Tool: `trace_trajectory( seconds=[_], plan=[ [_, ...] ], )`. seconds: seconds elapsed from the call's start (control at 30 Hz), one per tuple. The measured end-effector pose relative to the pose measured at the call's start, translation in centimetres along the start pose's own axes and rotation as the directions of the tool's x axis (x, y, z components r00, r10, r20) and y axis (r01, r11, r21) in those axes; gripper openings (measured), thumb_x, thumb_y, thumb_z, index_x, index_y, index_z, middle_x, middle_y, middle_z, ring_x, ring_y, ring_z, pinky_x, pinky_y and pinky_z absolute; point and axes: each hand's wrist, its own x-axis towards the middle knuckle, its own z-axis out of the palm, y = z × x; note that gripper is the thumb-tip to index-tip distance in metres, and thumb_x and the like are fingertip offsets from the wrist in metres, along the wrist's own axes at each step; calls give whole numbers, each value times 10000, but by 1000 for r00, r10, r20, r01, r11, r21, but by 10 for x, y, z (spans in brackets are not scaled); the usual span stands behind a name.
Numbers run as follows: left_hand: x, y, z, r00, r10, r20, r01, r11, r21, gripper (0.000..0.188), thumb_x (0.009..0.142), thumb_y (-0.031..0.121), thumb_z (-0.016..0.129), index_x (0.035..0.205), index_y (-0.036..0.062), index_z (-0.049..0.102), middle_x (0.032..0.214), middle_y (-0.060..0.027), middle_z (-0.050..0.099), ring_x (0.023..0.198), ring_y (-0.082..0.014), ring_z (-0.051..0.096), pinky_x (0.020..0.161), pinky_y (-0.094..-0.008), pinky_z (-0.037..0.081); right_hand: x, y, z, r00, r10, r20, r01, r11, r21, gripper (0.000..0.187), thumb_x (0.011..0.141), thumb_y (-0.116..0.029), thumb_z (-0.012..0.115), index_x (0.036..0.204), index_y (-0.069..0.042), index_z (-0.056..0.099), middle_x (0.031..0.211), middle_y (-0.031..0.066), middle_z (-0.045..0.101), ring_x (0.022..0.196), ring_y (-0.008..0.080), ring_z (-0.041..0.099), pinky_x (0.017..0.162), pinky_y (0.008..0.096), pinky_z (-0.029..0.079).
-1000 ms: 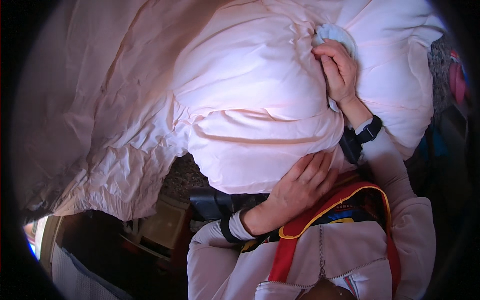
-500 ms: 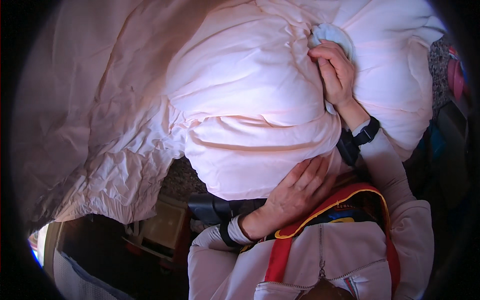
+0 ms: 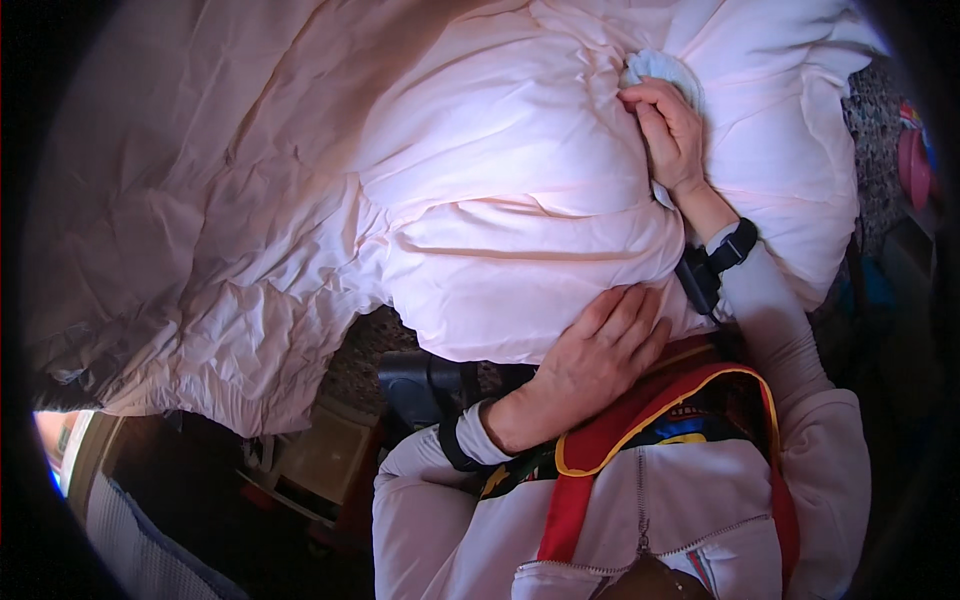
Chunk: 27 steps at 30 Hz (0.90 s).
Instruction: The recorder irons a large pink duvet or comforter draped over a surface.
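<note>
A puffy, pale pink quilt (image 3: pixel 520 220) lies bunched across most of the view. Its surface is gathered into thick folds. My left hand (image 3: pixel 600 345) rests flat on the quilt's near edge, close to my body, fingers stretched out. Farther up, my right hand (image 3: pixel 670 135) is curled at a seam between two puffed parts, its fingertips and thumb closed on the quilt fabric. Behind that hand a rounded, pale blue-green cloth (image 3: pixel 680 72) pokes out, partly covered by my fingers. Exactly what the fingertips pinch is partly hidden.
Thin crumpled fabric (image 3: pixel 230 300) spreads to the left. Below it stands a low beige seat or box (image 3: pixel 320 455) near a white textured item (image 3: pixel 150 550). A dark padded object (image 3: pixel 420 385) sits beside my left wrist. A pink object (image 3: pixel 913 170) lies at the far right.
The quilt's near edge has shifted slightly up and right. My left hand has slid a little upward with it. My right hand stays at nearly the same spot on the seam.
</note>
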Motion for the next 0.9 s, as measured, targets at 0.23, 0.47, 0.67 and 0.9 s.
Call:
trace_trajectory(
  seconds=[0.23, 0.47, 0.67, 0.9],
  plan=[
    [-1, 0, 4, 1000, 1, -18, -1, 1000, 8, 436, 760, 203, 530, 1169, 57, 577, 1233, -143, 547, 1181, -270, 511, 1011, -381, 389, 0, 1, 0, 1000, -8, -8, 8, 1000, 14, 166, 872, -57, 501, 927, -32, 656, 911, 113, 657, 906, 301, 608, 815, 351, 477],
    [-1, 0, 3, 1000, -9, 7, 9, 1000, -16, 439, 762, 207, 534, 1174, 62, 579, 1251, -145, 542, 1187, -270, 510, 1006, -380, 396, 0, 0, 0, 1000, 28, 13, -28, 1000, 2, 166, 871, -63, 505, 927, -34, 659, 916, 120, 658, 914, 307, 610, 832, 355, 476],
    [0, 0, 0, 1000, -15, 23, 16, 1000, -20, 436, 770, 208, 532, 1186, 85, 577, 1275, -132, 534, 1189, -265, 503, 1011, -378, 394, 1, -1, -2, 1000, 22, 13, -22, 1000, -19, 164, 864, -57, 505, 916, -42, 660, 913, 120, 663, 909, 323, 611, 902, 382, 463],
    [1, -1, 1, 998, -43, 39, 45, 998, -45, 424, 777, 207, 541, 1192, 124, 578, 1291, -124, 522, 1212, -255, 477, 1006, -364, 396, 3, -3, -2, 1000, 13, 17, -12, 1000, -10, 150, 852, -33, 514, 904, -33, 655, 894, 109, 673, 892, 317, 621, 962, 416, 445]
  ],
)
